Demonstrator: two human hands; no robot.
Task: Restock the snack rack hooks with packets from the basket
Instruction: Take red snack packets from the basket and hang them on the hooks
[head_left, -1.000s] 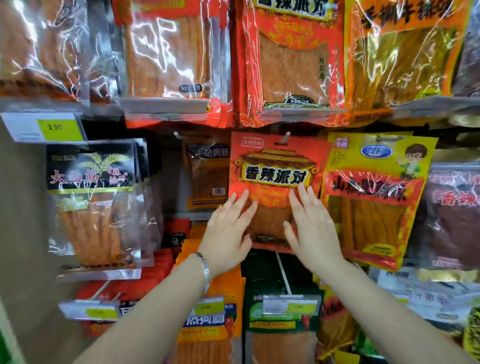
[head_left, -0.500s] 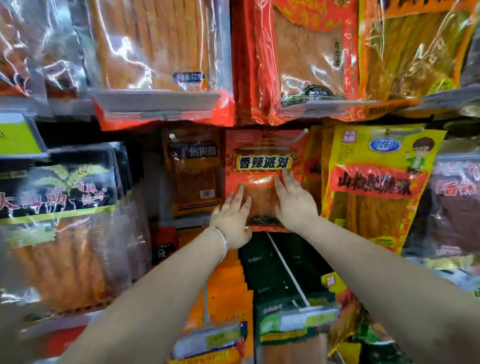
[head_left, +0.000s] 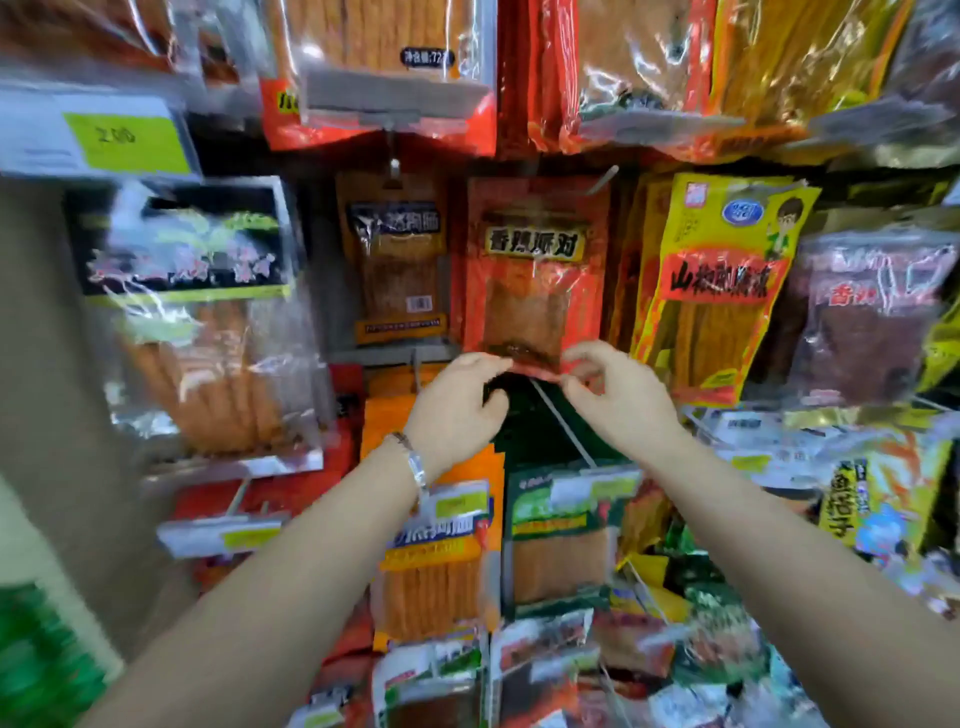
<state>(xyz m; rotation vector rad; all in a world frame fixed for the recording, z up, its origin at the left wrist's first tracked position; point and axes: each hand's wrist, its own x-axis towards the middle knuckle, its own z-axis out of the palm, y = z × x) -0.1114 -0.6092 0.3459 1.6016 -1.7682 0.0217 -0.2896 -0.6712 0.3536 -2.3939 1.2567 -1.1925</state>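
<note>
The left hand (head_left: 457, 405) and right hand (head_left: 618, 395) each pinch the bottom edge of the red snack packet (head_left: 535, 270); the packet hangs on its rack hook (head_left: 602, 179), between a brown packet (head_left: 395, 260) and a yellow packet (head_left: 722, 280).
</note>
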